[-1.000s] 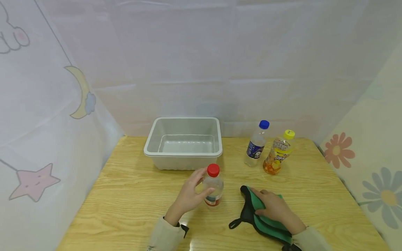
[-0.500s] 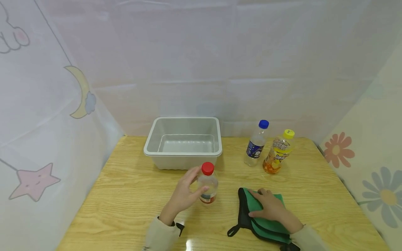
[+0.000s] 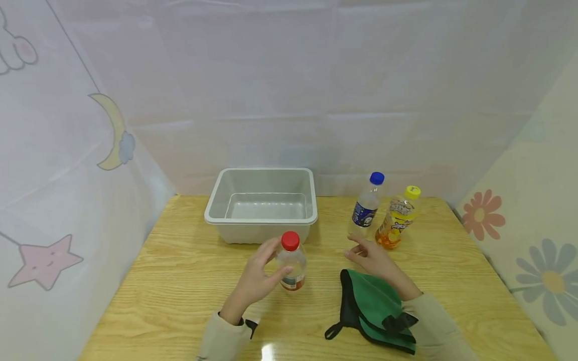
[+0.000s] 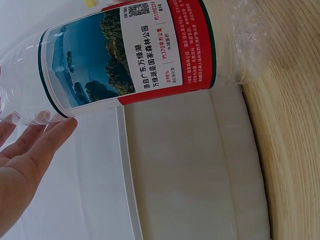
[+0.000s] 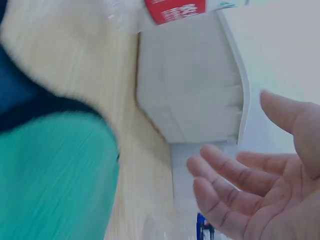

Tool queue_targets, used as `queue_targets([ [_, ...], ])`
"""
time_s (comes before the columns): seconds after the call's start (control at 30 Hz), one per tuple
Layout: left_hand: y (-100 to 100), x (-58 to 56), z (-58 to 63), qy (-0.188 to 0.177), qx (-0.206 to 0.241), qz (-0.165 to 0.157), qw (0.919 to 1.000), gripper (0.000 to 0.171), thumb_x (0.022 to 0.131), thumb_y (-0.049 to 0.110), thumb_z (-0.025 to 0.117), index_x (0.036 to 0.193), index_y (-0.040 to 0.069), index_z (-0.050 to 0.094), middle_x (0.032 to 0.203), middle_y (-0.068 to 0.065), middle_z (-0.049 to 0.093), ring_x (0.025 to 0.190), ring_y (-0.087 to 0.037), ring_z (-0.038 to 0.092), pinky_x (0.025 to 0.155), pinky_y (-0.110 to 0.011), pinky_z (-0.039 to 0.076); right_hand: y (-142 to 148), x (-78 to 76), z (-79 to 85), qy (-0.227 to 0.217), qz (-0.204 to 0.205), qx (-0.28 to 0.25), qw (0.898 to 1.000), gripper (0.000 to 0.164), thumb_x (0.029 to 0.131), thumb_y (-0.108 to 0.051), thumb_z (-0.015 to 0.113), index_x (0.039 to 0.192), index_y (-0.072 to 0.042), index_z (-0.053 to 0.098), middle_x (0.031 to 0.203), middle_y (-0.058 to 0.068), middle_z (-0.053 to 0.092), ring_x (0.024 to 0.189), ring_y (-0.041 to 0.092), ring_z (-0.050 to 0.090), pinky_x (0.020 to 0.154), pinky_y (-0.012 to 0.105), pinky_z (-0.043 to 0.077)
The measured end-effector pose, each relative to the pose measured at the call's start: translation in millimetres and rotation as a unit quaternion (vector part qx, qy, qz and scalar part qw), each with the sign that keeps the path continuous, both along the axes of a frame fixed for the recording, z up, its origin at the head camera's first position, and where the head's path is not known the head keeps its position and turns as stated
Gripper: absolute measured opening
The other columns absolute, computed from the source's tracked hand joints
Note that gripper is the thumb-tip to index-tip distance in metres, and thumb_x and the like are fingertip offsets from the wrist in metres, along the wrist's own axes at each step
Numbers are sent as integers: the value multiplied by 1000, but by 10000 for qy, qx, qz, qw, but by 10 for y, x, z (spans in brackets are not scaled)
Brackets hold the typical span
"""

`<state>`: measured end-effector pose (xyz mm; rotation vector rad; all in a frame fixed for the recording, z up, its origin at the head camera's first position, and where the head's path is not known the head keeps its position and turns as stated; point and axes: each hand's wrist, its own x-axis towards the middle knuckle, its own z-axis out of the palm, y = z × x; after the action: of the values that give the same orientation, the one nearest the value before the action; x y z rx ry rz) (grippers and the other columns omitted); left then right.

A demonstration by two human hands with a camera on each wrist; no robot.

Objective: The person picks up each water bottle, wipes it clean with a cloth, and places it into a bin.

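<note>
Left hand grips upright red-capped bottle, clear plastic, on near side of smooth grey rectangular bin. Right hand free, fingers loosely bent, beyond fuzzy green cloth. Only left wrist view shows label's lake photo; only right wrist view, right palm.

Bottle label, “万绿湖”, “370”, “98%”

Person's bare left hand: cream fabric left sleeve, small angular black piece at cuff. Bare right hand: matching cream fabric right sleeve carries larger black attachment.
</note>
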<state>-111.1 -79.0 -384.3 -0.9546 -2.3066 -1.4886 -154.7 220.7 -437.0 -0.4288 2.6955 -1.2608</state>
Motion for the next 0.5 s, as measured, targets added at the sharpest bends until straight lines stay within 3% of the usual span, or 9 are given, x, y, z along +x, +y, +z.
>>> queue_targets([
  [0.17,-17,1,18,142,20,-24,9999,53,75,-5,70,122,-12,46,118,-24,52,107,-37,52,85,-43,48,-162,-176,57,-727,-392,-943,9921,59,94,-27,52,138,5,29,102,23,62,82,28,63,66,42,53],
  [0.37,-46,-12,26,250,8,36,9997,53,74,-6,70,121,-14,46,118,-26,51,106,-38,52,84,-44,49,-358,-334,102,-1009,-723,-1508,9807,58,96,-27,48,141,1,26,104,23,62,85,31,63,72,47,53],
  [0.5,-87,-106,-120,371,6,122,9992,57,73,-4,72,123,-11,46,119,-24,51,105,-36,53,83,-43,50,-463,-431,68,-1285,-933,-1922,9684,59,96,-29,47,142,-1,24,104,22,61,89,35,62,73,45,53],
])
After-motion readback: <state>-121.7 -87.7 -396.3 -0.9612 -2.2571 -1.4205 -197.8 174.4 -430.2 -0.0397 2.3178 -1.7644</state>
